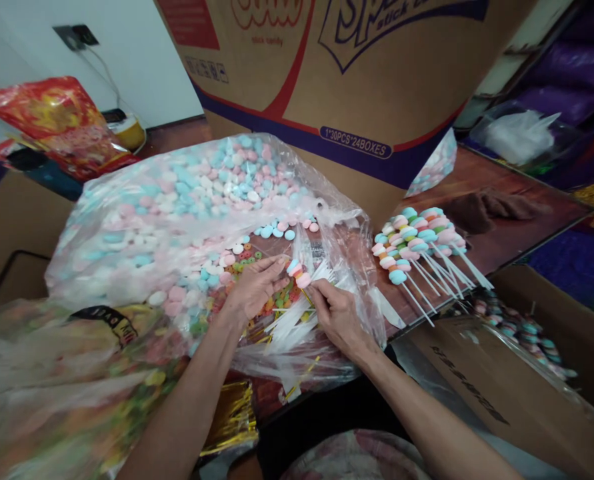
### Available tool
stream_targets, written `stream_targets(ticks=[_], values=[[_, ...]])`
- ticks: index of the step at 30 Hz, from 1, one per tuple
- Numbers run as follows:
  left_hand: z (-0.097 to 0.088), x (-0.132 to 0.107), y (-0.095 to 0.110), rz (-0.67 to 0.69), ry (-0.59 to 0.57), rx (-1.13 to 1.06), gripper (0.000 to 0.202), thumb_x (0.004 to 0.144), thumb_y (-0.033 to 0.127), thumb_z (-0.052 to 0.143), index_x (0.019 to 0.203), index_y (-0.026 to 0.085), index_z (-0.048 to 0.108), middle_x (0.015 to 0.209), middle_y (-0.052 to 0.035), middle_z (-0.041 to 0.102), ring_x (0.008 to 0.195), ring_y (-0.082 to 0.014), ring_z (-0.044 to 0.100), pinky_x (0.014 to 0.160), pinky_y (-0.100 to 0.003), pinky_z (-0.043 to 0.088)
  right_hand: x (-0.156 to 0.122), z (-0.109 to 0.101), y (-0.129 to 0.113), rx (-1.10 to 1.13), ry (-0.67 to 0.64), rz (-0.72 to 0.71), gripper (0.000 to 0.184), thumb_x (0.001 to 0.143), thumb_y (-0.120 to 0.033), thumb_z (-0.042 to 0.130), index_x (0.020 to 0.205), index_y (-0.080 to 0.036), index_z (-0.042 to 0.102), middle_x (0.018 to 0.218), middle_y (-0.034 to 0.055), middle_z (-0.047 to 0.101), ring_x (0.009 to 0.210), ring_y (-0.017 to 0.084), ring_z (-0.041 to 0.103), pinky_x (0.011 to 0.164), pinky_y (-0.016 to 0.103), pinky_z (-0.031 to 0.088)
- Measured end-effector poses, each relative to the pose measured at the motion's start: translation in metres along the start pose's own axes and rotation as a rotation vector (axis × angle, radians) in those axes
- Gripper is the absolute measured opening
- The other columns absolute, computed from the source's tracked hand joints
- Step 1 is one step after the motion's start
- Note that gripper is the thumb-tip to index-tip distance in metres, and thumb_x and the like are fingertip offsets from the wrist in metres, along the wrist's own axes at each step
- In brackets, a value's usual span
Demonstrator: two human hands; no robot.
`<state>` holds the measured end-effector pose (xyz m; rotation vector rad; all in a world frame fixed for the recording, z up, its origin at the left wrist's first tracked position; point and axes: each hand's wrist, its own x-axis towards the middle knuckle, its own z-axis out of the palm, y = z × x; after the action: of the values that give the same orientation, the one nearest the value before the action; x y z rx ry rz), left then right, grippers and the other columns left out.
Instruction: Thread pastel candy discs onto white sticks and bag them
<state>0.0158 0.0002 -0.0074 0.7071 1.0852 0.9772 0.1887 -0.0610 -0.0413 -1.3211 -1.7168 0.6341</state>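
A short candy skewer with blue, pink and orange-red pieces is held between my hands over the table. My right hand pinches its lower end, just below the pink piece. At the upper end are the curled fingers of my left hand, close to the blue piece; whatever they pinch is hidden. Beneath my hands lie white sticks and small ring-shaped gummies. Pastel marshmallows spill from a large clear bag on the left. Finished-looking candy skewers lie piled at the right.
A big cardboard carton stands behind the bag. Another clear bag of gummies lies at front left, near gold twist ties. An open box at lower right holds more skewers. A brown cloth rests at the table's right.
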Motion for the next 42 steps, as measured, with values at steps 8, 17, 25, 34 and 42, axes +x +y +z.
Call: stream_targets(ticks=[8,17,25,34,42], values=[[0.015,-0.003,-0.009,-0.037,-0.114,0.066,0.043,0.060,0.048,0.089,0.084,0.015,0.076,0.086,-0.0087,0.074,0.079,-0.0183,0.069,0.076,-0.031,0.057,-0.001,-0.003,-0.005,0.045,0.073,0.009,0.023,0.098,-0.027,0.045,0.083,-0.021,0.061,0.065,-0.0025,0.056,0.054,0.011,0.046,0.057,0.022,0.036],[0.023,0.030,-0.001,0.214,0.023,0.223,0.047,0.077,0.058,0.071,0.096,0.015,0.074,0.089,-0.0089,0.074,0.077,-0.0180,0.068,0.069,-0.030,0.054,0.005,-0.007,-0.008,0.061,0.147,0.150,0.027,0.098,-0.031,0.043,0.075,-0.023,0.053,0.060,-0.0035,0.050,0.053,0.013,0.043,0.051,0.024,0.033],[0.012,0.092,0.008,0.682,0.307,1.257,0.024,0.084,0.021,0.057,0.096,0.021,0.077,0.088,-0.0090,0.067,0.082,-0.0245,0.063,0.077,-0.034,0.047,0.005,-0.006,-0.008,0.051,0.138,0.162,0.026,0.098,-0.030,0.045,0.075,-0.022,0.055,0.061,-0.0035,0.050,0.052,0.012,0.042,0.051,0.024,0.032],[0.006,0.075,0.005,0.530,0.353,1.399,0.030,0.082,0.013,0.055,0.109,0.020,0.066,0.097,-0.0092,0.068,0.088,-0.0248,0.065,0.079,-0.033,0.048,0.005,-0.004,-0.007,0.066,0.121,0.137,0.024,0.098,-0.028,0.046,0.078,-0.020,0.058,0.064,-0.0032,0.053,0.055,0.011,0.045,0.055,0.023,0.033],[0.014,0.091,0.021,0.606,0.374,1.404,0.032,0.086,0.018,0.051,0.112,0.016,0.070,0.103,-0.0127,0.074,0.104,-0.0305,0.065,0.095,-0.039,0.046,0.005,-0.003,-0.005,0.084,0.119,0.126,0.024,0.098,-0.028,0.046,0.079,-0.019,0.059,0.063,-0.0038,0.050,0.055,0.010,0.042,0.055,0.022,0.032]])
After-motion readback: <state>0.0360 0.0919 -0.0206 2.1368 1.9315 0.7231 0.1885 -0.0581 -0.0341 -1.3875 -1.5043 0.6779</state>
